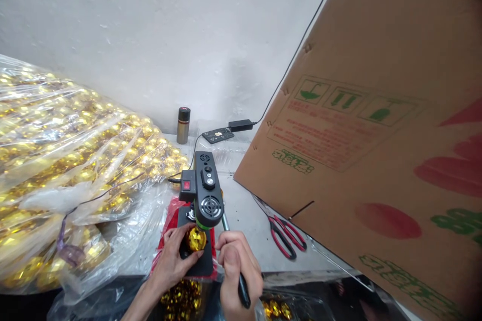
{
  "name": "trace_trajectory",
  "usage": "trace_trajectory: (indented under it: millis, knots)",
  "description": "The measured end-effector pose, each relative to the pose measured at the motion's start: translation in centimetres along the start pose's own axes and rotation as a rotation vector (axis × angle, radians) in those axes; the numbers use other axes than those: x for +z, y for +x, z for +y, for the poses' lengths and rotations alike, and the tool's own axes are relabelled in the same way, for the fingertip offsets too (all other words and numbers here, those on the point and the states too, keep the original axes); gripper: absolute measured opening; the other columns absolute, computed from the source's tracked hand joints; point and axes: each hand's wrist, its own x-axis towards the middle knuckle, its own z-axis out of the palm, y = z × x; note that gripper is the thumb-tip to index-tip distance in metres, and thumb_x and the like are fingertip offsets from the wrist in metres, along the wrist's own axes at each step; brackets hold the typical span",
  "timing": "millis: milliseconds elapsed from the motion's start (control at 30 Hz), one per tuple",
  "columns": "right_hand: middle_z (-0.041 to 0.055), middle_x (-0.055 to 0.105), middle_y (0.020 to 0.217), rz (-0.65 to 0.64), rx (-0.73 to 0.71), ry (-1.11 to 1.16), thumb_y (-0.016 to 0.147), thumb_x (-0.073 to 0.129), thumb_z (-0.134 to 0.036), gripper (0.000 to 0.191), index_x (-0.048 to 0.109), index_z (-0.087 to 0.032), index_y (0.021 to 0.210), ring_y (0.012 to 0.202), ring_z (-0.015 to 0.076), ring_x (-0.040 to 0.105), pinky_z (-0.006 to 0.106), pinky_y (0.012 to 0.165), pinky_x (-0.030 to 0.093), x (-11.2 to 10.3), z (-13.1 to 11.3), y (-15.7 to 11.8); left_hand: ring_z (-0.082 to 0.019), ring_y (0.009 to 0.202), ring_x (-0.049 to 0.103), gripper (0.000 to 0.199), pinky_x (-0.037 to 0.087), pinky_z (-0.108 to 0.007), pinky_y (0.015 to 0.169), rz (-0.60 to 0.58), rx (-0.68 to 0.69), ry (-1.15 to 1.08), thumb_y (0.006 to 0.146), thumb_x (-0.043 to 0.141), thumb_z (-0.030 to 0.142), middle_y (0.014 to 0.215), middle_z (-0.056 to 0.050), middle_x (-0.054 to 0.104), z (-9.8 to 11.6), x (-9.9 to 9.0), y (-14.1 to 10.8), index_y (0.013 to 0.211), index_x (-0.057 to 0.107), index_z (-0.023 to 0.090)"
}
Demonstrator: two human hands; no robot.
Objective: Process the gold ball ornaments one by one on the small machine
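Note:
A small black bench drill press [205, 185] stands on the table, its red switch on the left side. Under its head sits a shiny gold faceted ball [197, 239]. My left hand [175, 255] has its thumb and fingers closed around the ball, just above the black base plate [203, 263]. My right hand [239, 271] is wrapped around the black grip of the press's lever [244, 293], to the right of the ball. Whether the tool tip touches the ball is hidden by the press head.
A large clear plastic bag of gold balls [86, 135] fills the left. Red-handled pliers [286, 235] lie on the right beside a big cardboard box [339, 135]. Behind the press are a dark cylinder [183, 125] and a power adapter [241, 125]. More gold balls [276, 308] lie below the table edge.

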Motion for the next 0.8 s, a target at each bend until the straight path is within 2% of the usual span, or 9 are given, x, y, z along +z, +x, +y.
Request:
trace_trajectory:
  millis: [200,367,467,567,667,800]
  knots:
    - [-0.0016,0.058,0.073,-0.002,-0.007,-0.021,0.109,0.042,-0.015,0.034,0.052,-0.023,0.077,0.065,0.0112,0.061,0.023,0.06,0.045,-0.1,-0.3,0.2,-0.036,0.114,0.07,0.047,0.042,-0.064,0.118,-0.03,0.042,0.059,0.076,0.074,0.033,0.114,-0.008,0.082,0.8,-0.1,0.1,0.122,0.076,0.026]
    - [-0.0015,0.058,0.072,0.018,-0.023,-0.044,0.111,0.041,-0.018,0.037,0.051,-0.023,0.075,0.062,0.011,0.06,0.024,0.057,0.044,-0.1,-0.6,0.7,-0.038,0.115,0.072,0.051,0.056,-0.06,0.107,0.04,-0.042,0.012,0.076,0.075,0.042,0.119,-0.012,0.082,-0.4,-1.4,-0.8,0.124,0.076,0.025]
    - [-0.0017,0.057,0.07,0.026,-0.036,-0.042,0.111,0.041,-0.018,0.038,0.05,-0.023,0.074,0.061,0.0112,0.06,0.024,0.056,0.044,-0.1,-0.7,1.0,-0.038,0.115,0.074,0.049,0.057,-0.059,0.106,0.083,-0.047,-0.018,0.076,0.075,0.043,0.122,-0.013,0.081,-0.9,-2.6,-1.7,0.122,0.076,0.025]
    - [-0.0021,0.057,0.068,0.023,-0.039,-0.038,0.111,0.042,-0.017,0.038,0.049,-0.023,0.074,0.061,0.0113,0.06,0.024,0.056,0.044,-0.1,-0.7,1.1,-0.035,0.116,0.074,0.048,0.06,-0.054,0.106,0.129,-0.044,-0.092,0.078,0.075,0.043,0.121,-0.013,0.079,-0.9,-3.4,-2.4,0.122,0.075,0.025]
    - [-0.0025,0.057,0.068,0.03,-0.009,-0.028,0.111,0.043,-0.019,0.038,0.048,-0.023,0.073,0.064,0.0119,0.06,0.024,0.059,0.044,0.1,-0.9,1.0,-0.033,0.117,0.075,0.052,0.062,-0.047,0.104,0.163,-0.1,-0.217,0.077,0.077,0.049,0.124,-0.013,0.077,-1.0,-3.5,-2.9,0.122,0.074,0.022]
    - [-0.0021,0.054,0.067,0.066,0.071,-0.014,0.111,0.045,-0.02,0.039,0.049,-0.023,0.073,0.067,0.0143,0.061,0.026,0.062,0.046,0.2,-1.1,0.7,-0.032,0.114,0.078,0.064,0.066,-0.041,0.098,0.126,-0.225,-0.407,0.075,0.08,0.054,0.125,-0.011,0.079,-1.2,-3.2,-3.3,0.13,0.069,0.022]
